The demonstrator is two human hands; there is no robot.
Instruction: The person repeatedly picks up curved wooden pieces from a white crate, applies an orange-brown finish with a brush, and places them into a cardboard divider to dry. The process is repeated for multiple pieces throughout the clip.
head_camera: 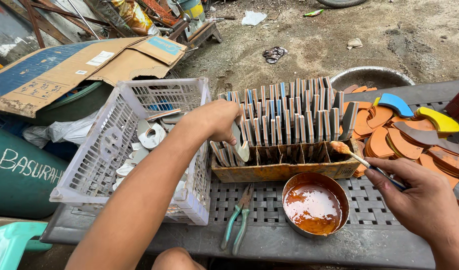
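My left hand reaches over a shallow cardboard tray packed with several upright flat pieces, and its fingers pinch a pale piece at the tray's left end. My right hand grips a small brush whose bristle tip, wet with orange-brown glue, hovers at the tray's right corner. A round metal tin of the same orange-brown glue sits just in front of the tray, between my hands.
A white plastic crate with pale cut-outs stands at left. Stacked orange, blue and yellow curved pieces lie at right. Green-handled pliers rest on the grey woven table top. Cardboard, a green drum and dirt ground lie beyond.
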